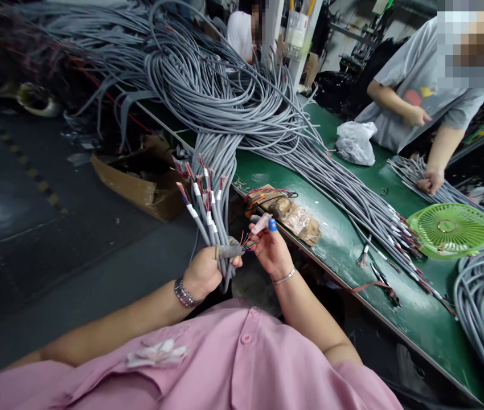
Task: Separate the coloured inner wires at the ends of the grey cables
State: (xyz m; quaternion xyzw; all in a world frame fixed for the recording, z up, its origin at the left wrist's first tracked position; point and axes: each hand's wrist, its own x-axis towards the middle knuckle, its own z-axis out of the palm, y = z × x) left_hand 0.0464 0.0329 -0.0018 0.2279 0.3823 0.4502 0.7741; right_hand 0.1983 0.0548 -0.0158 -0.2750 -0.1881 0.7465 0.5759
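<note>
Below the table's near edge, my left hand (206,271) is wrapped around a bundle of grey cables (220,225), a grey covering showing on its thumb. Several cables stick up past the hand, with white bands and stripped red, blue and black wire ends. Thin coloured wires (247,244) fan out sideways by the left thumb. The fingers of my right hand (273,253) are bent and closed in on these wires; one finger has a pale wrap, another a blue one. Exactly how the fingertips meet the wires is partly hidden.
A large heap of grey cables (225,85) covers the green table (331,210). Taped cardboard (297,216), cutters (386,285) and a green fan (447,228) lie there. A cardboard box (139,182) sits left. Across the table, a co-worker (421,85) handles cables.
</note>
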